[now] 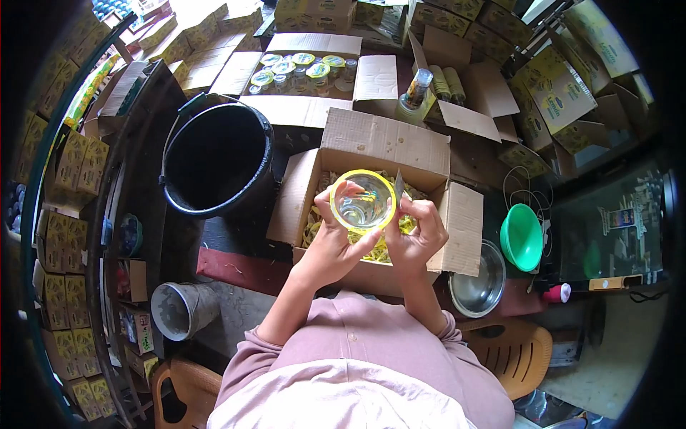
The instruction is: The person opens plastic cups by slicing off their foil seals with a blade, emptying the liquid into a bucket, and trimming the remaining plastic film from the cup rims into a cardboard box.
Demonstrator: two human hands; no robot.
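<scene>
A clear cup with a yellow rim [363,201] is held up over an open cardboard box [386,146]. My left hand [333,239] wraps round its left and lower side. At the cup's right, my right hand [416,230] pinches a thin, flat, blade-like piece [399,184] that stands upright beside the rim. Whether the right fingers also press on the cup is hard to tell. Below the cup, yellow strips or wrappers [373,250] lie in the box.
Around the box are a black bucket [218,159], a grey bucket [174,312], a green bowl [522,238], a metal bowl [478,279] and a bottle [416,89]. Behind stands a carton of lidded cups [303,69]. An orange chair [509,355] is at the lower right.
</scene>
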